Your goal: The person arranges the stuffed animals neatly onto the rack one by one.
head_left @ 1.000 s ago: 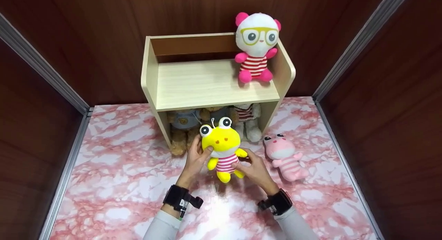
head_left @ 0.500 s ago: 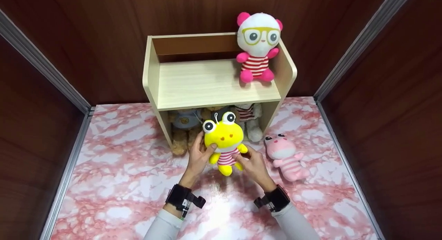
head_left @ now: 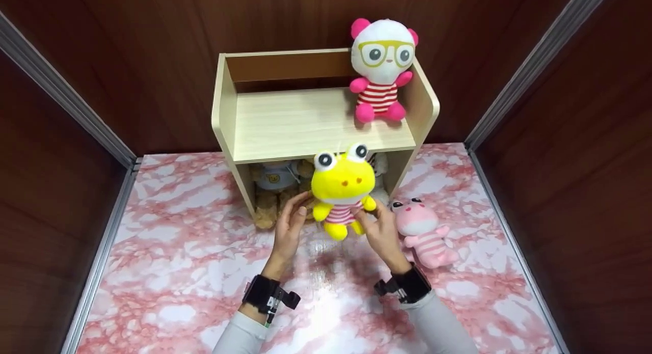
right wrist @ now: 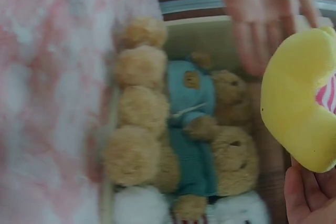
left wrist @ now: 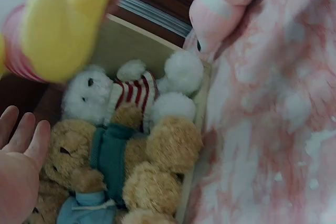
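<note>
In the head view a yellow plush frog (head_left: 342, 186) with big white eyes and a striped shirt is held up before the shelf unit. My right hand (head_left: 383, 236) grips it at its side, thumb on the striped body. My left hand (head_left: 288, 230) is beside the frog's other side, its fingers extended and holding nothing. The left wrist view shows that hand (left wrist: 18, 174) apart from the toy's yellow legs (left wrist: 63, 30). From the right wrist, the frog's yellow lower part (right wrist: 296, 98) appears above my right fingers (right wrist: 310, 195).
A wooden shelf unit (head_left: 285, 125) stands at the back. On its top board sits a pink-and-white panda plush (head_left: 378, 97). Teddy bears (left wrist: 113, 156) and a white bear (left wrist: 89, 95) sit in the lower compartment. A pink plush (head_left: 427, 237) lies on the marbled surface to the right.
The frog has risen toward the shelf and slightly right, along with my right hand. My left hand has let go of it, and a gap shows between them.
</note>
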